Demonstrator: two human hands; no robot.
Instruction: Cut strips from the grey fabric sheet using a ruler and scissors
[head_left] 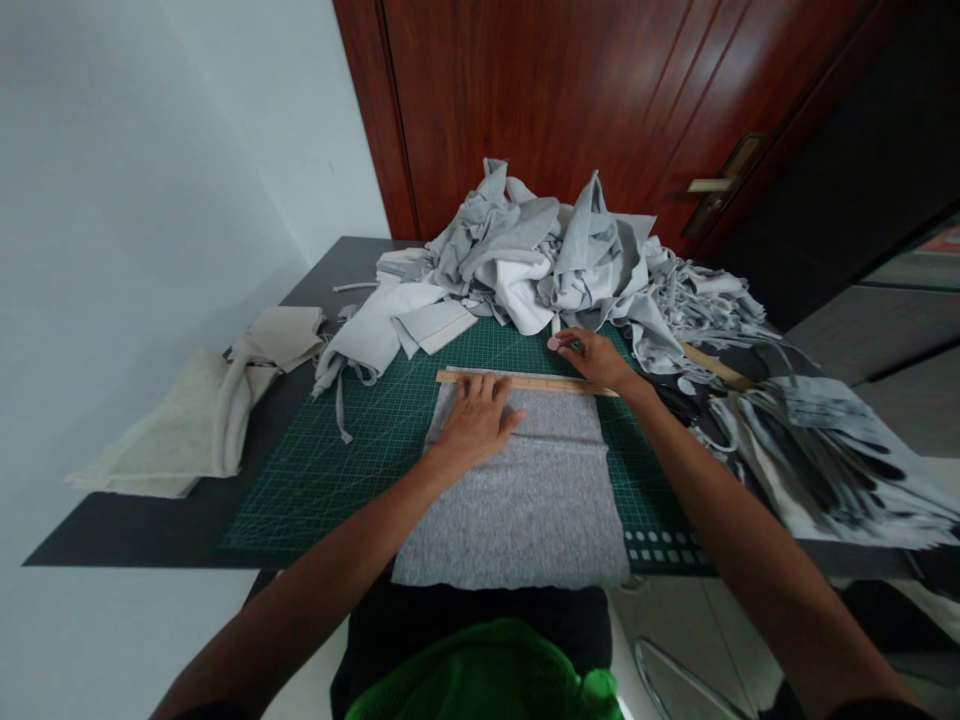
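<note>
A grey piece of fabric [525,500] lies on the green cutting mat [337,480], its near end hanging at the table's front edge. Across its far end rests a wooden ruler [547,383]. My left hand [474,420] lies on the fabric with its fingers spread, the fingertips at the ruler. Beyond the ruler's right part, my right hand [592,357] holds a small round pink piece [553,343] between thumb and fingers, just above the mat and close to the cloth pile.
A heap of grey and white cloth [525,240] covers the table's back. Pale fabric [180,430] lies at the left; stacked grey pieces [840,450] and thin scraps [697,295] are at the right. Behind stands a brown door [525,90].
</note>
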